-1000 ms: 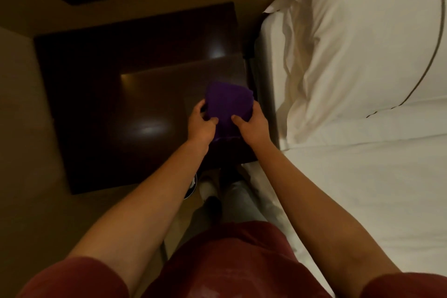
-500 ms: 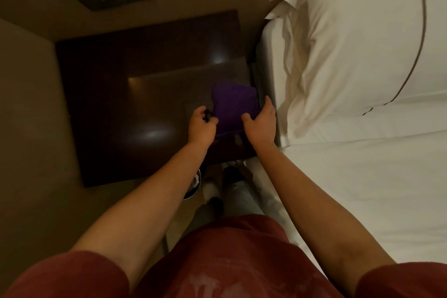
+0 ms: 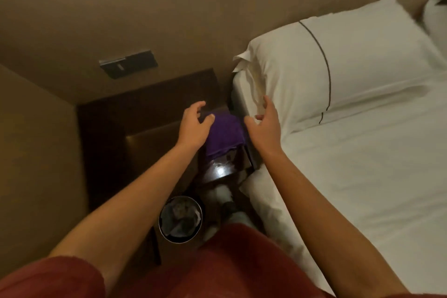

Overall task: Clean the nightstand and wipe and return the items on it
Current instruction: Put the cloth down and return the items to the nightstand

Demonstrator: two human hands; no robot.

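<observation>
Purple folded cloth (image 3: 225,134) on the near right corner of the dark nightstand (image 3: 145,133), beside the bed (image 3: 362,164), long axis running toward the body. Left hand (image 3: 194,126) and right hand (image 3: 264,126) spread and empty, flanking it. Left thumb nearest, over the cloth's far left edge; contact impossible to tell.
</observation>
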